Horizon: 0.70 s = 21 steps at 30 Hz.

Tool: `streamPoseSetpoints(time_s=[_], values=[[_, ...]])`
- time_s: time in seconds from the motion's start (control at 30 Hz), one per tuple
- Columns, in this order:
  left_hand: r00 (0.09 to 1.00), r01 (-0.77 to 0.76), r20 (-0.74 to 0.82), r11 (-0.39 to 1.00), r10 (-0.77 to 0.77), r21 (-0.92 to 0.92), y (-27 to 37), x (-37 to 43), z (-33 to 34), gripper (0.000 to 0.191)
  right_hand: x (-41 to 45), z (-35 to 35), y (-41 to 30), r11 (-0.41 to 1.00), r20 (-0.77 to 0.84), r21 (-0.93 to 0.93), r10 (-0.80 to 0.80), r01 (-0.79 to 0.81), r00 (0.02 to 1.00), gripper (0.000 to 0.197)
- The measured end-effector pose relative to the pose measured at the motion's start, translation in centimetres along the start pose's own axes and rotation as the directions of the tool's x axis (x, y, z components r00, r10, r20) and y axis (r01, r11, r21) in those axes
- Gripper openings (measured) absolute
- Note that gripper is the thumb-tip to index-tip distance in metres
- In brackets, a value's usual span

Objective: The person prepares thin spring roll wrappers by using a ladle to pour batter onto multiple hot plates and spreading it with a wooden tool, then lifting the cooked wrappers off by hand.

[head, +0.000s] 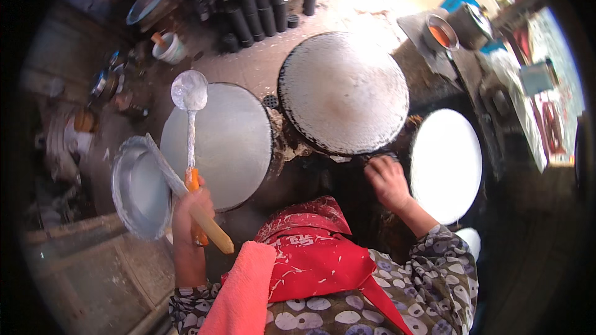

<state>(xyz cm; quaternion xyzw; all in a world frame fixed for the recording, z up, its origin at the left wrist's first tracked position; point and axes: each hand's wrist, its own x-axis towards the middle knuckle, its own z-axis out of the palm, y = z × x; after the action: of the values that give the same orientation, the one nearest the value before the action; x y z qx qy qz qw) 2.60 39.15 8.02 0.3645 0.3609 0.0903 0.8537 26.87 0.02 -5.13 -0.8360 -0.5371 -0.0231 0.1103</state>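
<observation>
My left hand grips two tools at once: a batter-coated ladle with an orange handle, and a wooden stick or spatula that crosses it. Both are held above the left edge of a round griddle covered with a smooth pale layer. Beside it on the left is a metal basin of whitish liquid. My right hand is at the near edge of the middle round griddle, which bears a whitish, patchy layer; its fingertips meet something dark there, and the grip is unclear.
A bright white round surface stands at the right. Behind it are a pan of orange-red sauce and a lidded pot. Black cylinders stand at the back, near a white bucket.
</observation>
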Motion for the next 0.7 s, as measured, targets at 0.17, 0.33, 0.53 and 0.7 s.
streamPoseSetpoints(time_s=[0.17, 0.33, 0.53, 0.7], values=[[0.999, 0.038, 0.030, 0.999, -0.039, 0.032, 1.3, 1.6, 2.9, 0.020, -3.1, -0.5, -3.4, 0.757, -0.334, 0.464, 0.630, -0.460, 0.701, 0.061], [0.981, 0.119, 0.145, 0.992, -0.125, 0.054, 1.3, 3.8, 4.4, 0.021, 0.2, 5.1, -6.6, 0.554, -0.410, 0.692, 0.830, -0.464, 0.379, 0.066], [0.984, 0.120, 0.129, 0.991, -0.127, 0.063, 1.9, 3.1, 4.7, 0.020, 3.4, 7.2, -3.0, 0.483, -0.486, 0.662, 0.859, -0.573, 0.164, 0.066], [0.982, 0.096, 0.159, 0.993, -0.107, 0.073, 1.9, 3.9, 3.9, 0.026, 4.6, 5.3, 3.6, 0.443, -0.474, 0.545, 0.863, -0.712, 0.174, 0.062]])
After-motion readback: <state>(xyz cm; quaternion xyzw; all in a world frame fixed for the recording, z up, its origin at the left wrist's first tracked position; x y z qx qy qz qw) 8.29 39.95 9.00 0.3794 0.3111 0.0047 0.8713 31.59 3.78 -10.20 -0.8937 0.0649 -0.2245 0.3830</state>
